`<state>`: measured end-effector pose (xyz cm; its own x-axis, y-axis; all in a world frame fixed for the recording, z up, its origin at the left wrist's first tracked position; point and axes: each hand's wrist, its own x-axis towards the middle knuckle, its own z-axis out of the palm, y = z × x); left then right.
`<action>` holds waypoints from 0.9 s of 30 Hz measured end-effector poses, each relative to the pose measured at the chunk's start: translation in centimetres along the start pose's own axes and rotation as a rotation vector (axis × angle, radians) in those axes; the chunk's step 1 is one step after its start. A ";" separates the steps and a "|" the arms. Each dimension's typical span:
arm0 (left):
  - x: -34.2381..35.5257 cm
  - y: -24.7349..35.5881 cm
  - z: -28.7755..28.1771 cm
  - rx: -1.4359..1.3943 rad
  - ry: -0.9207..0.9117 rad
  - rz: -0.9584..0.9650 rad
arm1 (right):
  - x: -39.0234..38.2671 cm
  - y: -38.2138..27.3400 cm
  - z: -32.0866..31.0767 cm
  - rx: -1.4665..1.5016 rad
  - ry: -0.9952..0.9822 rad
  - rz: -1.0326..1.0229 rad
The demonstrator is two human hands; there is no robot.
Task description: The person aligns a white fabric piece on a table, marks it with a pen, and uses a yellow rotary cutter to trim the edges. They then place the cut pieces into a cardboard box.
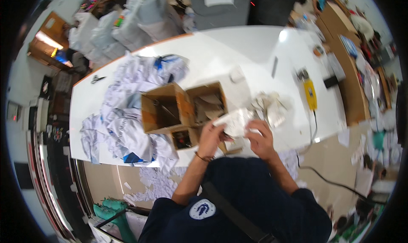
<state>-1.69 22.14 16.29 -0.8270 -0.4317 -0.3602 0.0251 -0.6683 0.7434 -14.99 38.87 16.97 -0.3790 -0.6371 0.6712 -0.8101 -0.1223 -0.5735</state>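
A thin white sheet [234,121], paper or plastic, is held up over the table's near edge. My left hand [211,136] grips its left end, thumb on top and fingers curled underneath. At the other end my right hand [260,137] is closed with fingertips pinched at the sheet's lower right edge. Just left of the sheet stand open cardboard boxes: a deep one [146,111], one with brown card pieces [223,92] inside, and a small one [193,137] with dark contents. Crumpled off-white pieces [274,111] lie to the right of the sheet.
White printed cloth [123,90] with blue parts is heaped on the table's left, near black scissors [97,79]. A yellow corded power tool [310,96] lies at right, its cable trailing off the edge. Paper scraps [155,183] litter the floor. Wrapped stacks [153,17] stand behind.
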 end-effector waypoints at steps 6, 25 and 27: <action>0.3 0.6 0.4 0.207 -0.105 0.042 | 0.9 -0.2 0.2 -0.008 -0.084 0.022; 1.5 4.9 0.8 1.227 0.519 0.674 | -11.5 14.0 -0.6 -0.586 -0.124 0.806; 1.5 4.6 0.5 1.243 0.521 0.671 | -12.9 15.5 -0.3 -0.583 -0.030 0.626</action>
<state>-3.12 18.75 19.44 -0.5625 -0.7795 0.2756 -0.3923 0.5451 0.7409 -22.74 45.47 -0.43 -0.8280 -0.4777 0.2937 -0.5592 0.6646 -0.4956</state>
